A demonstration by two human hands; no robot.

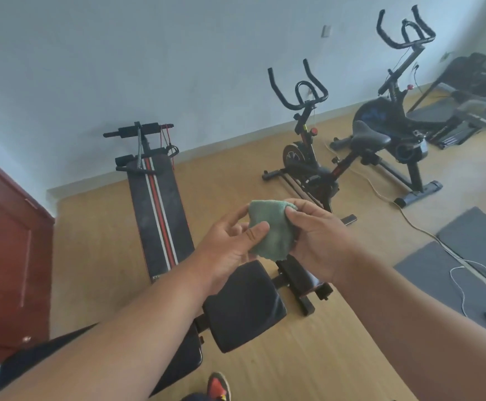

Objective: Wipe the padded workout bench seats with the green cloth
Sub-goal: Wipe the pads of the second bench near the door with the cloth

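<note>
I hold a folded green cloth [270, 227] in front of me with both hands, above the floor. My left hand [230, 250] pinches its left edge with thumb and fingers. My right hand [316, 238] grips its right side. Directly below them is a black padded bench seat [244, 305], with its back pad [184, 354] running toward me under my left forearm. A second, long sit-up bench [158, 215] with red and white stripes lies on the floor farther back to the left.
Two exercise bikes [314, 157] [392, 123] stand behind the hands; a treadmill [467, 105] is at the far right. Grey mats [444, 273] with white cables lie on the right. A red-brown door [7, 256] is at the left. My shoe [217, 387] shows at the bottom.
</note>
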